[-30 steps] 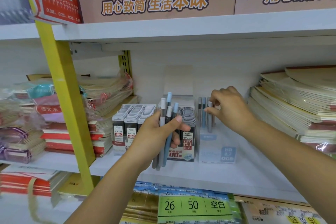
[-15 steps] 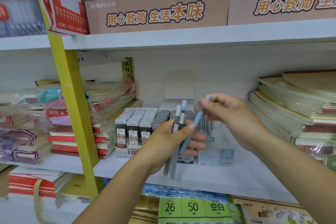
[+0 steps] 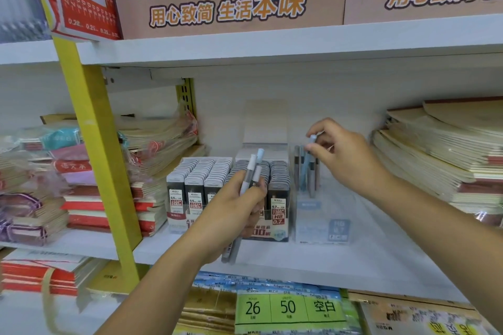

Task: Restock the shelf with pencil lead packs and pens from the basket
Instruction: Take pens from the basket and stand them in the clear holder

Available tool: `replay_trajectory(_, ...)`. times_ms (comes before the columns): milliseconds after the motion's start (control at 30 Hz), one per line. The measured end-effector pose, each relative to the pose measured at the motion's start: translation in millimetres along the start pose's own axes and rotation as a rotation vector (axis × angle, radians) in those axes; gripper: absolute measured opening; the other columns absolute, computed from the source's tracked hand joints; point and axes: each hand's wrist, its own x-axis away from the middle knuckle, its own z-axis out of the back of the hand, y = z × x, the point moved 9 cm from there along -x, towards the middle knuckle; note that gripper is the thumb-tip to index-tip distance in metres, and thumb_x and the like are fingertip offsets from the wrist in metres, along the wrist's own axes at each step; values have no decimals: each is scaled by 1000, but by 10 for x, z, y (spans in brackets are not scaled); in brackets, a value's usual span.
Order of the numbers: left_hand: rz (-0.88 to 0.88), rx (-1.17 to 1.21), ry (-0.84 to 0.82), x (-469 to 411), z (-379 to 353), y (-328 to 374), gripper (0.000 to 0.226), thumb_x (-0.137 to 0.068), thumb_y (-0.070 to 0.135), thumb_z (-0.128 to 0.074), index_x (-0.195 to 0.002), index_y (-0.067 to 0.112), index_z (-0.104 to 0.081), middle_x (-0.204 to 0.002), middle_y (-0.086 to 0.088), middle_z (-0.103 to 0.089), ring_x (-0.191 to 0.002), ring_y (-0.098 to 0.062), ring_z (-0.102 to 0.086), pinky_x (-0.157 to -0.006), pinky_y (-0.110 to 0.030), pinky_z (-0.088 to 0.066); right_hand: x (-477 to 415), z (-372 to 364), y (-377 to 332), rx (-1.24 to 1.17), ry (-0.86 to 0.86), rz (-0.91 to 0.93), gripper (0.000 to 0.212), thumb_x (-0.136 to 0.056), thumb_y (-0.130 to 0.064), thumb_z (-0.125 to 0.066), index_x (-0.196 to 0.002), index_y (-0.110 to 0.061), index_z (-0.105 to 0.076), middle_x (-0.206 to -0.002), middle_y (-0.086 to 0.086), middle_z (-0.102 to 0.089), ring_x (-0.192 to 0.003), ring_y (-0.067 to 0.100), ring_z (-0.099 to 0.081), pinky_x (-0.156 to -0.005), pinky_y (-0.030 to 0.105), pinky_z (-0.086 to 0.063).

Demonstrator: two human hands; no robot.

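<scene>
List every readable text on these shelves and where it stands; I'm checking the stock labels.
"用心致简 生活本味": brown box, top shelf.
"0.5", "100": left lead packs.
"0.7", "HB 0.7", "100": right lead packs.
"26", "50", "空白": green label, lower shelf.
Print on the clear pen box and numbers on the red card: too blurred to read.

The brown carton on the upper shelf reads "M&G" and "用心致简 生活本味". The lead packs show "0.5", "100" and "HB 0.7". A green label below carries "26", "50", "空白". The red card lists "0.22", "0.25".
</scene>
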Motion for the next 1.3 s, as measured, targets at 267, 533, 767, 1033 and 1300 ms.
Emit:
replay_trajectory(267, -81, 5, 2, 46, 72, 68, 15, -103, 26, -52, -89, 26, -59, -72, 4, -56, -51, -9, -39, -47, -20, -38, -25, -264, 18, 216, -96, 92, 14, -92, -25, -63, -101, -19, -54, -87, 4, -65, -80, 21, -57, -63, 28, -34)
replay_trajectory(533, -129, -71, 110, 50, 196, 83, 12, -100, 28, -58, -92, 19, -59, -63, 2, -58, -50, -13, -49, -52, -26, -47, -86, -285, 12, 265, -85, 99, 21, -87, -28, -69, -103, -15, -62, -86, 0, -62, -88, 19, -55, -69, 29, -38)
replay_trajectory(767, -68, 81, 75, 61, 152, 89, 36, -81, 43, -67, -109, 20, -66, -94, -6, -79, -71, -20, -74, -67, -31, -61, -130, -287, 111, 532, -54, 50, 27, -85, -36, -71, -101, -14, -76, -99, 8, -64, -103, 28, -45, -78, 31, -37)
replay_trajectory(1033, -56, 125, -30, 68, -44, 149, 24, -82, 46, -68, -102, 35, -74, -103, -8, -78, -66, -15, -71, -61, -27, -58, 205, -227, -415, -219, -165, -98, 23, -92, -41, -56, -100, -29, -75, -96, -12, -67, -93, 0, -56, -73, 5, -37)
replay_trajectory(1300, -12, 166, -95, 63, -183, 92, 40, -87, 45, -62, -114, 17, -69, -107, -11, -77, -73, -17, -74, -58, -26, -59, 339, -144, -321, -774, -104, -366, 5, -92, -17, -63, -95, -15, -67, -88, 0, -76, -78, 11, -71, -67, 18, -54)
